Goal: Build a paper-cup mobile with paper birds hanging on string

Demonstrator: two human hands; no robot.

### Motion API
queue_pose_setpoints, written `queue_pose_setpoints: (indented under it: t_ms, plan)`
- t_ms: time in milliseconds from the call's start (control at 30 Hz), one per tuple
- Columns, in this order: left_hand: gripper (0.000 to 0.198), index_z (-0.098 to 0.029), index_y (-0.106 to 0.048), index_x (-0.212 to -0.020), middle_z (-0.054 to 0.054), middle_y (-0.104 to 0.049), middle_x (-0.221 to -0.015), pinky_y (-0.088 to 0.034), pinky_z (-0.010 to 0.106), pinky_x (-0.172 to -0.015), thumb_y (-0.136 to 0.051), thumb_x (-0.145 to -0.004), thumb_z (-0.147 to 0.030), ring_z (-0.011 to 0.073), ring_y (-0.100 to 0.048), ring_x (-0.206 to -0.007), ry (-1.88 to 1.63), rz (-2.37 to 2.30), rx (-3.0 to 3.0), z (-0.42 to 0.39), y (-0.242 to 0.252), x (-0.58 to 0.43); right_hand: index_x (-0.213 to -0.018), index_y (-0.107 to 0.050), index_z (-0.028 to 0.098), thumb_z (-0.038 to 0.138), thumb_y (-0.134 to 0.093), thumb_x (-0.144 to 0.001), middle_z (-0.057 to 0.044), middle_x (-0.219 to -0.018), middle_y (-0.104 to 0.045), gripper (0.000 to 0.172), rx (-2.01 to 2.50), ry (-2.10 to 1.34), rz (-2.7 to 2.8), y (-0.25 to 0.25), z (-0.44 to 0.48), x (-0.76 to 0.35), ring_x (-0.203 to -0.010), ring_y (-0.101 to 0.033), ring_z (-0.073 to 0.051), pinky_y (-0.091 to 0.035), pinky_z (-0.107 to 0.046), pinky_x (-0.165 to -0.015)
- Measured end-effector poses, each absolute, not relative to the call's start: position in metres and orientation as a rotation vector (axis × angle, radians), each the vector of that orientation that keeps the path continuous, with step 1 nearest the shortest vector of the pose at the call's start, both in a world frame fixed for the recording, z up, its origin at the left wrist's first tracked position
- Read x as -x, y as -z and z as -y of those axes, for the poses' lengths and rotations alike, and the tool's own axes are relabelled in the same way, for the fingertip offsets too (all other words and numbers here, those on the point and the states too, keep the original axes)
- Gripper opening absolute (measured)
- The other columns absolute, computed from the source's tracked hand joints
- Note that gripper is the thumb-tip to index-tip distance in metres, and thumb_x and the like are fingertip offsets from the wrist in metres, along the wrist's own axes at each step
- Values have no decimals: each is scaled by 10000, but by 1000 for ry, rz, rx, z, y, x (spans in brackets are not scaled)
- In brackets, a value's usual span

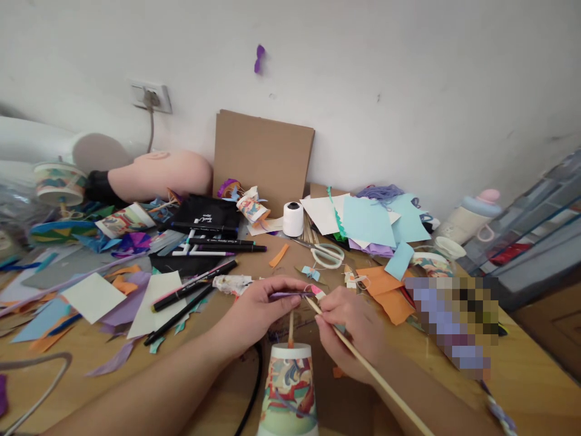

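My left hand (258, 312) pinches a thin purple strip (284, 295), which looks like paper, between thumb and fingers. A long wooden stick (381, 375) runs through my right hand (351, 330), whose fingers are closed around it. The stick's tip is close to the right end of the strip; whether they touch I cannot tell. Near my right fingertips shows a small pink and white piece (316, 292). Below my hands stands an upside-down patterned paper cup (290, 387), with a short wooden stick (291, 330) rising from its base toward my left thumb.
Black markers (195, 284), paper scraps (95, 297) and a mannequin head (161, 175) lie leftward. At the back are cardboard sheets (263, 157), a white thread spool (293, 219) and scissors (327, 255). Orange paper (390, 300) and a bottle (469, 218) are on the right.
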State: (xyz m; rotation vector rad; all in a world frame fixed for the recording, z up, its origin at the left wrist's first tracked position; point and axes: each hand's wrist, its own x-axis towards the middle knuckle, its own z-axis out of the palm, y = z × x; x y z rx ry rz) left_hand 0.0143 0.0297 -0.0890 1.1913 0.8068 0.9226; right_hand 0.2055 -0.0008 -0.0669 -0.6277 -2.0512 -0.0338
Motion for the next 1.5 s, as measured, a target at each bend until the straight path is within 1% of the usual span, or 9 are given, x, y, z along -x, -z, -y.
queue_pose_setpoints:
  t_ms: [167,267,367,567,733,933,1233,1400,1500]
  plan:
    - [236,-187,-726,-1002,76,-740,-1045,-506,299,-818,-727,-794,-298,210,-665,-933,-921,-853,-1197,-29,88,-14,-975,-525,239,35,-542,-838,-15,-747,-598,246,593,-90,1970,65,5,-212,-640,-579,-171,-511,-317,-571]
    - [212,-184,-701,-983,62,-718,-1016,-494,288,-848,-728,-789,-266,193,-644,-947,-940,-827,-1254,-28,82,-15,-1075,-548,229,81,-510,-899,-68,-926,-677,233,690,-153,1874,72,4,-218,-829,-646,-204,-537,-359,-713]
    - [168,-187,-660,-925,31,-681,-951,-494,270,-818,-727,-786,-254,169,-623,-896,-968,-825,-1309,-26,77,-15,-1026,-552,237,91,-503,-913,-69,-1039,-682,191,807,-251,1901,78,0,-219,-951,-639,-210,-520,-373,-806]
    - [179,-186,-558,-847,2,-599,-877,-502,263,-769,-711,-768,-233,143,-590,-822,-1005,-780,-1337,-21,72,-19,-782,-383,242,62,-561,-861,-7,-898,-611,265,815,-347,1872,80,-5,-209,-821,-594,-156,-466,-292,-705]
    - [153,-196,-533,-879,24,-591,-924,-506,297,-757,-647,-781,-222,174,-596,-861,-984,-825,-1552,-16,71,-19,-762,-347,240,38,-538,-857,13,-855,-581,294,823,-404,1857,79,-4,-207,-749,-563,-125,-420,-257,-655]
    - [98,-195,-525,-808,30,-621,-818,-467,290,-676,-597,-810,-263,182,-584,-771,-999,-1000,-1840,-15,72,-18,-761,-342,241,43,-534,-859,18,-849,-576,292,788,-482,1880,77,-1,-207,-753,-546,-126,-417,-268,-688]
    - [129,-204,-493,-756,1,-627,-767,-416,236,-606,-608,-815,-193,136,-546,-673,-1069,-864,-1911,-15,78,-16,-714,-340,236,143,-593,-883,2,-855,-614,319,842,-1129,1676,58,-4,-211,-782,-552,-139,-426,-282,-712]
    - [152,-201,-501,-750,-29,-614,-750,-399,204,-605,-631,-806,-147,107,-513,-653,-1065,-775,-1893,-14,76,-17,-742,-363,233,250,-708,-841,-3,-894,-643,358,822,-1541,1571,60,-11,-220,-750,-538,-135,-396,-248,-610]
    - [149,-196,-516,-742,-34,-607,-733,-398,192,-595,-647,-805,-163,100,-508,-644,-1043,-764,-1844,-13,74,-18,-755,-371,225,247,-743,-816,8,-884,-632,377,786,-1720,1437,62,-14,-220,-746,-530,-120,-394,-234,-627]
